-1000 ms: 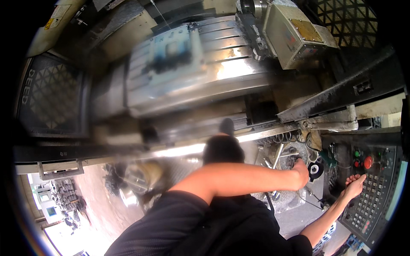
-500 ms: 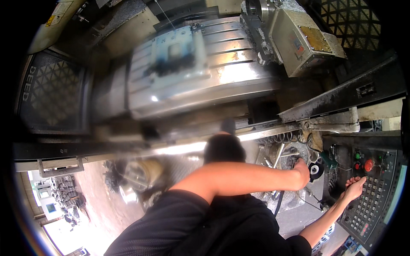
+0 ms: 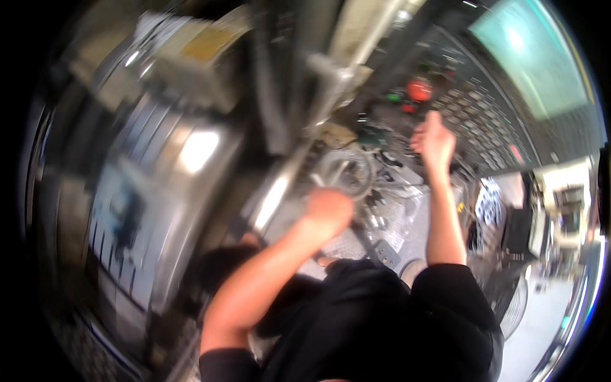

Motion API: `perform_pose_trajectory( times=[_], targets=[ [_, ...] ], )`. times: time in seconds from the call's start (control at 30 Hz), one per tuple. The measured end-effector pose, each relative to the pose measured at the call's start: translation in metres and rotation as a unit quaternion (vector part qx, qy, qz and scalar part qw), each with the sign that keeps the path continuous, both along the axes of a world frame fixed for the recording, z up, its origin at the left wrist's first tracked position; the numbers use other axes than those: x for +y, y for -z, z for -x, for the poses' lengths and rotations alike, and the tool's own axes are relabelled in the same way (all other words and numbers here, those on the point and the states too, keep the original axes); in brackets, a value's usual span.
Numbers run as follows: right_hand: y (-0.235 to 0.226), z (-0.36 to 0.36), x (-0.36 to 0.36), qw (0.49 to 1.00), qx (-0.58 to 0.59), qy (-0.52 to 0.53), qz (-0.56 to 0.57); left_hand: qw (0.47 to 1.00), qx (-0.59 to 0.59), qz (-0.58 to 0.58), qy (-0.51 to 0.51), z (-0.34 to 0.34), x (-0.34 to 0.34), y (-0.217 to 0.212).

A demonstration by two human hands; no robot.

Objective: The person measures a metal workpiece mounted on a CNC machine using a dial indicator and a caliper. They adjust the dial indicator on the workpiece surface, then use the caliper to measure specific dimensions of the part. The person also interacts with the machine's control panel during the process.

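Observation:
My right hand (image 3: 436,141) is at the machine's control panel (image 3: 519,134), fingers curled and one fingertip up against the panel's edge, just below a red mushroom button (image 3: 419,90). Nothing shows in its grip. My left hand (image 3: 330,210) hovers over a cluttered work surface (image 3: 410,219), rounded like a fist but smeared by motion. Whether it holds anything cannot be made out. Close beyond it lies a blurred ring-shaped thing (image 3: 364,173) among small metal parts.
To the left is the machine's slotted metal table (image 3: 162,197), with a pale block and bluish workpiece (image 3: 121,204) on it. A lit screen (image 3: 534,57) tops the panel. A blue-and-white patterned cloth-like bundle (image 3: 489,202) sits below the panel at the right.
My view has swung right, bringing the panel and screen further in. My left hand has drawn back from the panel side toward my body. My right hand stays by the panel, nearer the red button.

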State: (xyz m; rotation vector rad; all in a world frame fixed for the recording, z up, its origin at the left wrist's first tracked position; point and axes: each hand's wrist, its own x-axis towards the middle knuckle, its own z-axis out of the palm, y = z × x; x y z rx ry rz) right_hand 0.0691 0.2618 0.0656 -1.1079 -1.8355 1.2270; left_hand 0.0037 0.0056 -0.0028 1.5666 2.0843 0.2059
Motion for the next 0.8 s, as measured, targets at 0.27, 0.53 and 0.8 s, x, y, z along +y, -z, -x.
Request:
perform_pose_trajectory(
  times=[0.27, 0.53, 0.8],
  targets=[
    [-0.079, -0.111, 0.028, 0.95, 0.211, 0.203, -0.108, 0.995, 0.039, 0.057, 0.073, -0.002, 0.003, -0.016],
    [-0.143, -0.178, 0.102, 0.923, 0.221, 0.29, -0.126, 0.993, 0.054, 0.038, 0.101, 0.0, 0.004, 0.012],
    [-0.088, -0.172, 0.075, 0.962, 0.117, 0.131, -0.21, 0.996, 0.038, 0.049, 0.064, -0.005, -0.008, 0.006]
  ],
)
